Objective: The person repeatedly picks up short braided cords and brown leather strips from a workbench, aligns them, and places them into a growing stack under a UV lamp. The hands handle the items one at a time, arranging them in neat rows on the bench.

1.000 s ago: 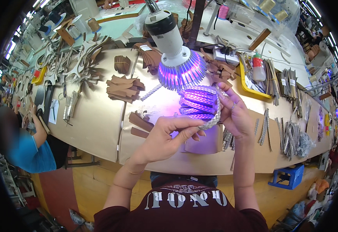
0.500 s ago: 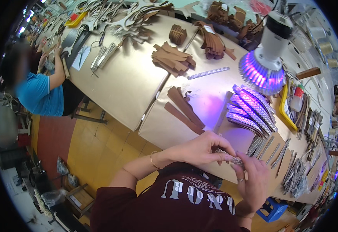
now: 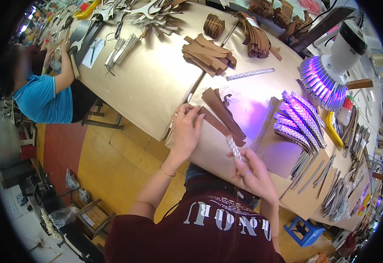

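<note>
My left hand (image 3: 186, 131) is at the table's front edge, its thumb and fingertips closed on the near-left end of a flat brown strip (image 3: 220, 125), which still lies on the table. Another brown strip (image 3: 222, 109) with a curled end lies just beyond it. In my right hand (image 3: 253, 173), low over the front edge, is a short silvery braided strip (image 3: 233, 147); it sticks up from between thumb and fingers and is slightly blurred. Right of the brown strips, a pile of wide braided strips (image 3: 303, 118) rests on a board (image 3: 272, 153) under purple light.
A lamp (image 3: 331, 74) with a finned head hangs over the right side. Loose brown strips (image 3: 209, 55), a single braided strip (image 3: 250, 73) and tied bundles (image 3: 255, 37) lie farther back. At the left sits a co-worker in a blue shirt (image 3: 42, 98). A blue stool (image 3: 304, 231) stands below right.
My hands were together on the braided piece and have come apart. The left has moved left to the brown strip; the right keeps the braided strip, lower and farther left. The view has shifted slightly.
</note>
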The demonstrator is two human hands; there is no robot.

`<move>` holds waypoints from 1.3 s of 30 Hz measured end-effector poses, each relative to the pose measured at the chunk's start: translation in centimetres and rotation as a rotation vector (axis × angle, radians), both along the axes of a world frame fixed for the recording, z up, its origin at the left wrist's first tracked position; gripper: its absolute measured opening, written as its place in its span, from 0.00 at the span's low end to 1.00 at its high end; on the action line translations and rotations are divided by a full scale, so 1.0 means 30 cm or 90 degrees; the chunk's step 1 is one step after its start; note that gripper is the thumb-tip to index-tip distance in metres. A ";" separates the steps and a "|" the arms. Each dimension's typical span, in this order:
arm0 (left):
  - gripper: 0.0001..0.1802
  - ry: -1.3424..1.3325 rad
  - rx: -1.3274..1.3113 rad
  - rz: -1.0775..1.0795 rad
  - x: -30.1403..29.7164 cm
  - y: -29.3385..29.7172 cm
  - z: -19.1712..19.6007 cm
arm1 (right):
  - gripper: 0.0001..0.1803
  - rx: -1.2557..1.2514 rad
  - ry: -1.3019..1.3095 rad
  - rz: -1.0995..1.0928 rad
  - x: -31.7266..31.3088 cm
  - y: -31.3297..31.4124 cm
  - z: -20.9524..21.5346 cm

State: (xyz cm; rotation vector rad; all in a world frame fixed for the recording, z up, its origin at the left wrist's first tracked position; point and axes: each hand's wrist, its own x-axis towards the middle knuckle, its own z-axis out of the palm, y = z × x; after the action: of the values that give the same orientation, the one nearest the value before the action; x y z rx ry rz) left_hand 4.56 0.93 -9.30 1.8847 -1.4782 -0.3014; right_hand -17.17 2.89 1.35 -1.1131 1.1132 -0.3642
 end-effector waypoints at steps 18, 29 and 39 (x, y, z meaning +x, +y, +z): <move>0.06 0.075 -0.024 -0.003 0.001 -0.006 -0.012 | 0.18 0.083 -0.057 -0.044 0.239 -0.237 -0.180; 0.07 0.070 -0.136 -0.038 0.004 0.060 0.015 | 0.18 0.072 -0.029 -0.015 0.234 -0.243 -0.177; 0.15 0.467 -0.217 -0.174 0.164 0.233 0.540 | 0.17 0.105 -0.049 0.008 0.240 -0.226 -0.123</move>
State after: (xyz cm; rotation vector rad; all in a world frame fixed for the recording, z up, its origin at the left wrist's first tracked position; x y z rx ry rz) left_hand 9.49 7.92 6.91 1.1168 -1.1677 -0.7278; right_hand -9.98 -3.89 -2.34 -0.9531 1.0482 -0.2969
